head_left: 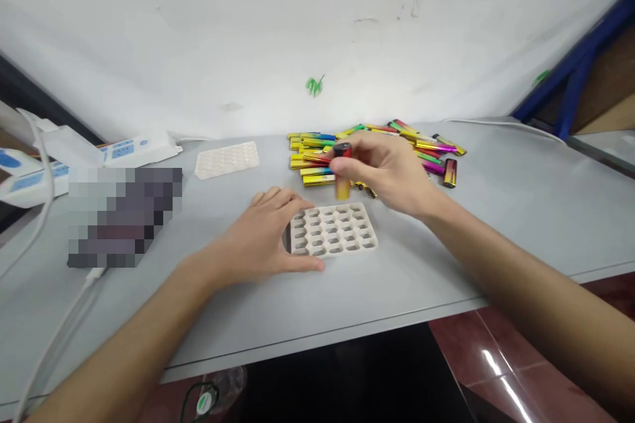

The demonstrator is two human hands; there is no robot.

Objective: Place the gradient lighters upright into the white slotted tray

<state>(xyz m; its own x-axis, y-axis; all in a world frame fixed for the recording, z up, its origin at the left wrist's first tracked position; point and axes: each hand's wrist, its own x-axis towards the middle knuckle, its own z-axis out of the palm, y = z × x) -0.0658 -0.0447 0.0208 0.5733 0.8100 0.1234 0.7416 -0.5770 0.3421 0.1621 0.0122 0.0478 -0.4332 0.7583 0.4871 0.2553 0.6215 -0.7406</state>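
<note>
A white tray (pixel 333 230) with rows of oblong holes lies on the grey table, its holes showing no lighters. My left hand (pixel 270 234) rests at the tray's left end, thumb and fingers spread along its edges. Just above the tray's far edge, my right hand (pixel 384 168) pinches a red and yellow lighter (pixel 342 188), held upright and slightly blurred. Behind that hand lies a loose pile of shiny, multicoloured lighters (pixel 312 160), partly hidden by it. One more lighter (pixel 450 173) lies at the pile's right side.
A second white holed tray (pixel 227 159) lies at the back left. Farther left are a power strip (pixel 126 151), a pixelated dark object (pixel 131 215) and a white cable (pixel 64 337). The wall (pixel 248 46) borders the table (pixel 520 211) behind.
</note>
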